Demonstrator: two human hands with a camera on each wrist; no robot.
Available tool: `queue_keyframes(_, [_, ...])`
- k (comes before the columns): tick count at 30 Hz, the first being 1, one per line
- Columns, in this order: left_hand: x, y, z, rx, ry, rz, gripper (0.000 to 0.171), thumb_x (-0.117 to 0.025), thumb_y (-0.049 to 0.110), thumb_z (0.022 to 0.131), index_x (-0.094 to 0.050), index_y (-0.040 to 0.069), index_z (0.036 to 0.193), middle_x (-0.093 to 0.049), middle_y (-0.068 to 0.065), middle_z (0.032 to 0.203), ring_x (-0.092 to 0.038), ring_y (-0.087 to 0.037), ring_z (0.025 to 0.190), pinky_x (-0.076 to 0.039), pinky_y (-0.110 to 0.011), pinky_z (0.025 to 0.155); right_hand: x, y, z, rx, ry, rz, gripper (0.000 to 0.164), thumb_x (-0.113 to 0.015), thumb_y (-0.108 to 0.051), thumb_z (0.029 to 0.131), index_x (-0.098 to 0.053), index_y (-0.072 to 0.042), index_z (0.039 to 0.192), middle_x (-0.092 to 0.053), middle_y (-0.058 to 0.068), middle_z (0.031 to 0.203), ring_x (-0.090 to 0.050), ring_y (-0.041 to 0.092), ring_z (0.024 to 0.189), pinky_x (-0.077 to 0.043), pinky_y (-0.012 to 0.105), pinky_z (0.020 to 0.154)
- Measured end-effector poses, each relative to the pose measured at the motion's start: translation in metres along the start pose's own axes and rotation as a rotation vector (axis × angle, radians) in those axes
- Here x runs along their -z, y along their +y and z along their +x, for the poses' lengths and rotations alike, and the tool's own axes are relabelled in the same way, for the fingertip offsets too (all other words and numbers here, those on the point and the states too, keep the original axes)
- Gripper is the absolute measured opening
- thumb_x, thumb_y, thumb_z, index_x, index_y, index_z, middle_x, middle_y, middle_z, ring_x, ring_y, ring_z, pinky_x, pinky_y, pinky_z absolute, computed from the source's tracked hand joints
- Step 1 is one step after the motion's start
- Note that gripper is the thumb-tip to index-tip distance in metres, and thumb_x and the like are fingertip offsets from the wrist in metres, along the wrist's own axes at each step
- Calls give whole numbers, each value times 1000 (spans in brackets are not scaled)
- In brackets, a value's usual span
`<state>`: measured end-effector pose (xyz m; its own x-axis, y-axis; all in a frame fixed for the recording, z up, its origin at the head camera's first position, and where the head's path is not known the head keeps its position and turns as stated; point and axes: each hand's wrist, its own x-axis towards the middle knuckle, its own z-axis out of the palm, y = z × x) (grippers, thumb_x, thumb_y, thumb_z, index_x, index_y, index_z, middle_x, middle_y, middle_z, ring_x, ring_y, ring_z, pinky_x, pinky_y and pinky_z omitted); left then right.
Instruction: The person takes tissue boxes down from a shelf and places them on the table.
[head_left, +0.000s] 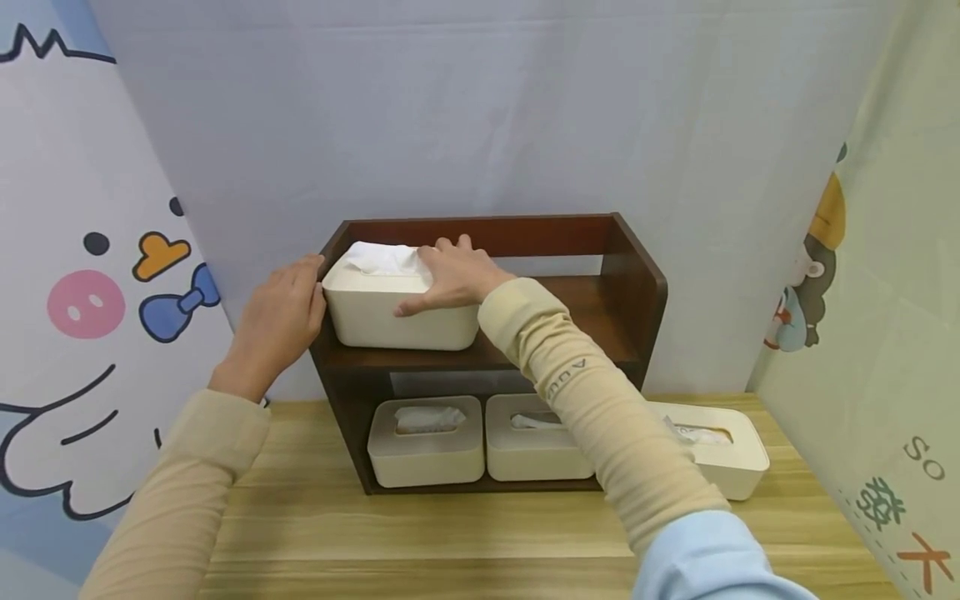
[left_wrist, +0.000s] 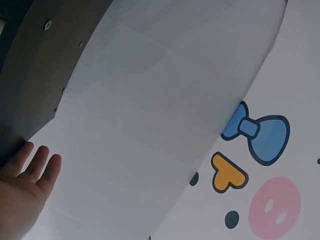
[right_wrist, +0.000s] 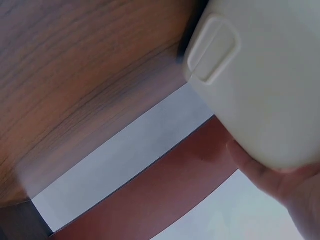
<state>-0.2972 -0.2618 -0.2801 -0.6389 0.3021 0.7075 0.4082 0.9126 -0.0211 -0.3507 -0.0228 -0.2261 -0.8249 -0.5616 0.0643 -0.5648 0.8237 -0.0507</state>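
Note:
A cream tissue box (head_left: 393,321) with white tissue poking out sits at the left end of the brown shelf's (head_left: 577,317) upper level. My right hand (head_left: 453,275) holds it from above, thumb on the front face and fingers over the top toward the back. In the right wrist view, fingers (right_wrist: 260,172) lie along the edge of the box (right_wrist: 270,90). My left hand (head_left: 281,312) rests on the shelf's left side panel, close beside the box. The left wrist view shows that hand's fingers (left_wrist: 37,165) extended at the dark panel (left_wrist: 45,65).
Two similar tissue boxes, a left one (head_left: 427,458) and a right one (head_left: 525,458), stand on the lower level. Another tissue box (head_left: 723,450) is on the wood-grain table (head_left: 420,542) right of the shelf, partly behind my right sleeve. A grey-white curtain (head_left: 487,125) hangs behind.

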Motion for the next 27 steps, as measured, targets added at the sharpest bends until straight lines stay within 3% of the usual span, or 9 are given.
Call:
queue_keyframes(16, [1, 1, 2, 42, -46, -47, 38, -42, 9, 93, -44, -10, 126, -49, -27, 128, -49, -43, 113, -39, -54, 97, 2, 3, -5, 12, 34, -41, 98, -49, -77, 67, -32, -17, 142, -43, 6, 130, -38, 26, 105, -42, 40, 84])
queue_keyframes(27, [2, 0, 2, 42, -48, -58, 39, -40, 8, 93, -43, -11, 127, -48, -28, 128, -49, -45, 111, -41, -55, 94, 15, 10, -11, 2, 47, -43, 99, -48, -78, 67, -30, -18, 143, -42, 5, 132, -37, 30, 115, -41, 43, 91])
